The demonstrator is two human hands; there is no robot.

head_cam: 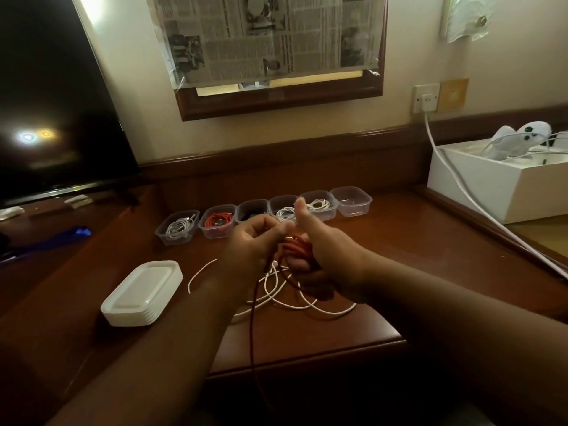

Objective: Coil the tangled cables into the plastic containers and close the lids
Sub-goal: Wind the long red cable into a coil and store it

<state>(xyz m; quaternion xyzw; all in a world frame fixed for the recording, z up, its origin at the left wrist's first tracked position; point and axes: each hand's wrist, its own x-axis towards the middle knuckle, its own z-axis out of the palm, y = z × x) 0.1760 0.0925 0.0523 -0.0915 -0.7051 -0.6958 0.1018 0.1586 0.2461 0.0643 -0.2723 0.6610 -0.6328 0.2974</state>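
I log: wooden desk [384, 247]; row of six open plastic containers [264, 215] at its back, five holding cables; lid stack [141, 293] front left; loose white cable [276, 299] under my hands. Right hand [322, 256], thumb up, grips coiled red cable [295, 245]; left hand [255, 241] pinches its strand.

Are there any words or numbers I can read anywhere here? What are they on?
None can be read.
Newspaper taped over the wall frame: lots of print, all too small and blurred.
Plastic containers, lid stack, white box, television: no writing shows.
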